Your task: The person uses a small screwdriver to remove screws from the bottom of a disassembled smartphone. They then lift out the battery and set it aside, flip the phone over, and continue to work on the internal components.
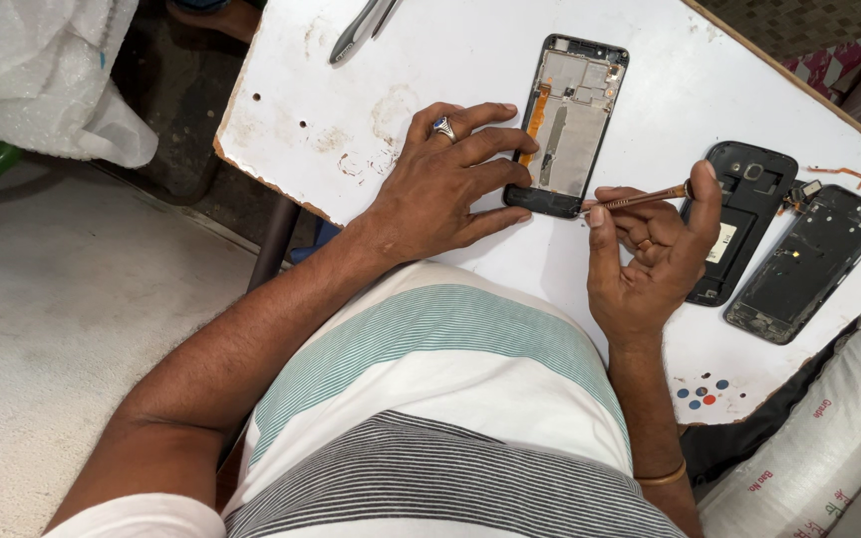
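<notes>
White table (650,90) edge beside left hand (440,184).

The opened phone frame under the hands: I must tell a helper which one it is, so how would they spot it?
On the white worktable, find the left hand. Its fingers press the black phone frame with bare grey metal insides. Unlike the two black back covers farther right, it carries an orange ribbon strip.

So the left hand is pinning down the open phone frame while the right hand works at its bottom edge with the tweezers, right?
Not quite. In the head view the right hand holds a thin brown-handled tool, like a small screwdriver, not tweezers; the tweezers lie untouched at the table's far edge. The rest stands: the left hand presses on the open phone frame, and the tool's tip meets its bottom edge.
</notes>
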